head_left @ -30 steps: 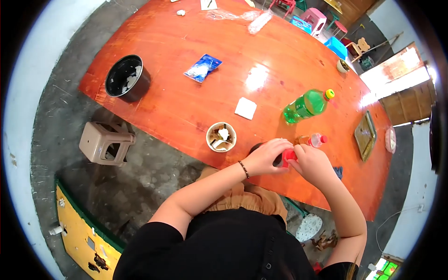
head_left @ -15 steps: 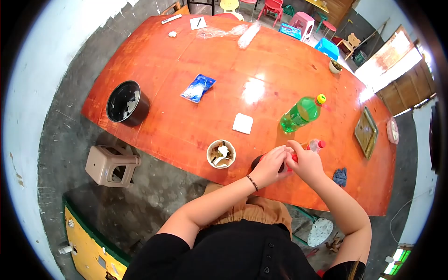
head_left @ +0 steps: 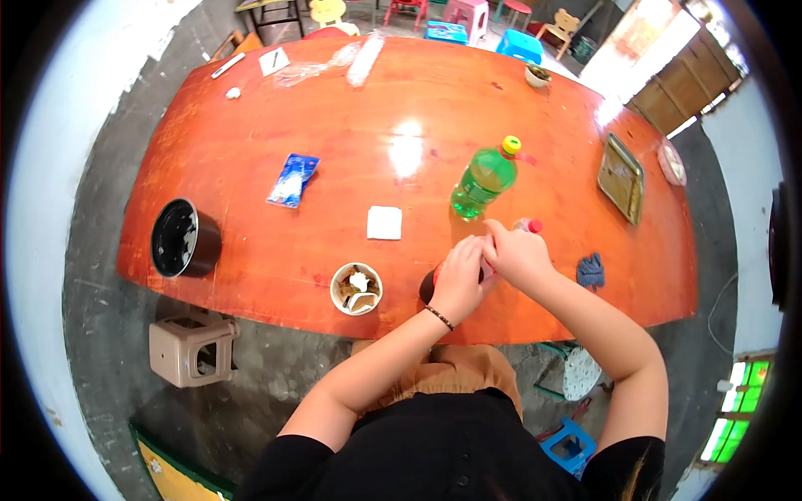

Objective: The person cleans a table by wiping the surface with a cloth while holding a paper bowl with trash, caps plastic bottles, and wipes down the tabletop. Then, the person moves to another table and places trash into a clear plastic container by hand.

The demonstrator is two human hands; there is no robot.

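Observation:
A dark cola bottle (head_left: 428,285) with red on it stands at the near table edge, mostly covered by my hands. My left hand (head_left: 461,271) is wrapped round its upper part. My right hand (head_left: 520,255) is closed at its top, where a bit of red shows between the hands; the cap itself is mostly hidden. Just behind my right hand, the top of another bottle with a red cap (head_left: 535,226) sticks out. Beyond my hands stands a green soda bottle (head_left: 484,184) with a yellow cap. Left of my hands is a paper cup (head_left: 335,291) with dark and white bits in it.
On the orange table (head_left: 334,125) are a white napkin (head_left: 384,223), a blue packet (head_left: 293,180), a black pot (head_left: 205,244), a metal tray (head_left: 611,180), a dark cloth (head_left: 590,270) and a small bowl (head_left: 537,77). A beige stool (head_left: 177,355) stands at the left.
The whole view has shifted, so the table things appear farther left. My hands stay together on the cola bottle, and my right hand now covers more of its red top.

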